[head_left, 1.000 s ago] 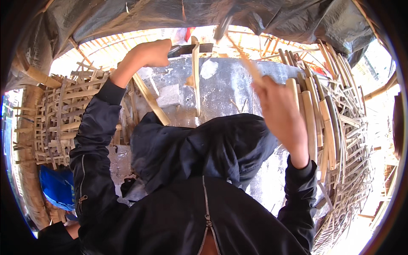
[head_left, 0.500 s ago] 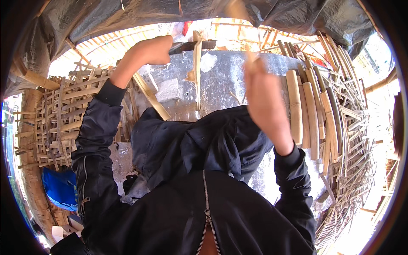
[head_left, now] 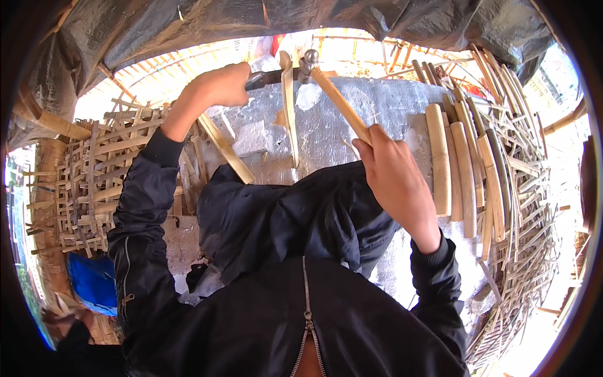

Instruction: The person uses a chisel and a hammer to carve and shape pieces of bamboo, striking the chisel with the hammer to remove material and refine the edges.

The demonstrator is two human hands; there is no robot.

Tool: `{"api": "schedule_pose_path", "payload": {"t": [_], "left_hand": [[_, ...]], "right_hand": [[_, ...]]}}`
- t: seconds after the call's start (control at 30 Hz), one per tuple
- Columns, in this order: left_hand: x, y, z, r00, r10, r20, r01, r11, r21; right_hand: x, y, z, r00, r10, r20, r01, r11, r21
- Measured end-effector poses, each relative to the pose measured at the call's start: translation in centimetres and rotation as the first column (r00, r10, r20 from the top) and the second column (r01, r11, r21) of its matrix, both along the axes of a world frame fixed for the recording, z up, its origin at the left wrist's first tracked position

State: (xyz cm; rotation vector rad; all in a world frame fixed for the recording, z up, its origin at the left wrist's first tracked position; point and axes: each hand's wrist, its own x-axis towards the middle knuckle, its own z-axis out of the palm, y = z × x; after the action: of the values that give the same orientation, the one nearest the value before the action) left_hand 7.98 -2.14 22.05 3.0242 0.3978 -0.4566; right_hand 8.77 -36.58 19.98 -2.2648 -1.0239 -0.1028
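Note:
My left hand (head_left: 223, 85) is closed in a fist around the handle of a dark-bladed knife (head_left: 266, 78), held level. Its blade crosses an upright bamboo piece (head_left: 289, 110), which narrows toward its near end. In my right hand (head_left: 400, 182), fingers wrapped, is a hammer (head_left: 342, 103) with a pale wooden handle. The hammer's metal head is at the blade's far end, just right of the bamboo, and appears to touch it. Left of these, a split bamboo strip (head_left: 226, 151) slants toward my knee.
Several cut bamboo lengths (head_left: 461, 163) lie at the right beside a heap of thin strips (head_left: 527, 239). Woven bamboo slats (head_left: 94, 182) stand left, above a blue bag (head_left: 93, 283). A blurred hand (head_left: 66, 320) of another person shows lower left. Dark plastic sheeting (head_left: 301, 16) hangs across the top.
My right hand has swung the hammer down and leftward from a blurred raised position to the knife blade. The left hand stays nearly in place. Another person's hand has appeared at lower left.

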Motion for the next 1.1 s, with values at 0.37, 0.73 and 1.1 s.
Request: {"api": "schedule_pose_path", "payload": {"t": [0.37,0.73,1.1], "left_hand": [[-0.2,0.7,-0.9,1.000,-0.013,0.012,0.014,0.999,-0.030],[0.1,1.8,-2.0,0.996,-0.027,0.081,0.028,1.000,-0.010],[-6.5,2.4,-0.2,0.977,-0.034,-0.212,-0.177,0.431,-0.885]], "right_hand": [[0.6,-0.2,-0.3,0.999,0.030,0.019,-0.029,0.998,-0.060],[-1.1,-1.2,-2.1,0.995,-0.055,-0.080,0.051,0.997,-0.057],[-7.0,-6.6,-22.4,0.280,-0.125,-0.952,0.447,0.894,0.014]]}}
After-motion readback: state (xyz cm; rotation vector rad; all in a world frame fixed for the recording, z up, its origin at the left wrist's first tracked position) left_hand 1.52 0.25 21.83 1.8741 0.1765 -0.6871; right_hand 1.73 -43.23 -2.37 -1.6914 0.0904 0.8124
